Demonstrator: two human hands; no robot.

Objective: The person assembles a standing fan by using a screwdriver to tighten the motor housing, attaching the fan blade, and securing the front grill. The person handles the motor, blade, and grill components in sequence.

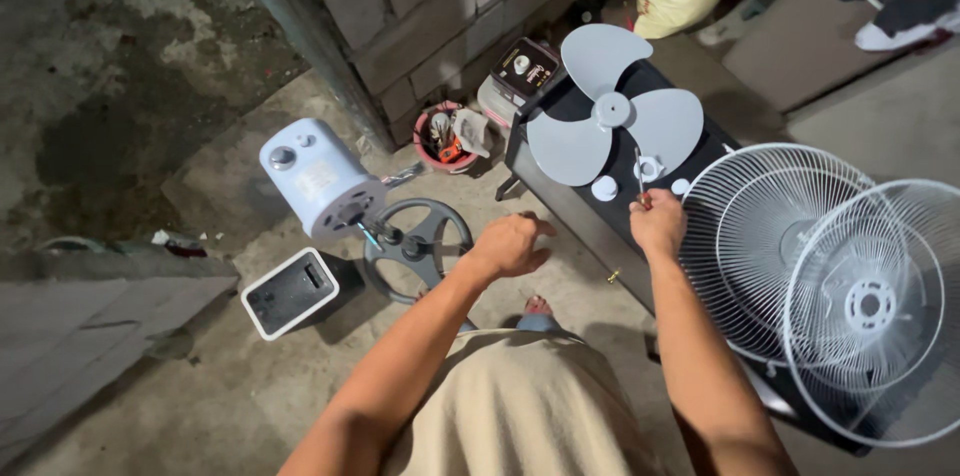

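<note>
Left of the black table (560,191), a pale blue fan motor housing (318,179) is lying on the floor beside a round grey base (420,241), and the left hand (510,244) is being held loosely curled above that base, grasping nothing. At the table's near edge a thin screwdriver (639,174) is being gripped in the clenched right hand (657,224), tip up beside the grey fan blade (612,116); stiff, light and slim, it is best held by the handle. Right of the table, two white wire grilles (840,286) are leaning together.
</note>
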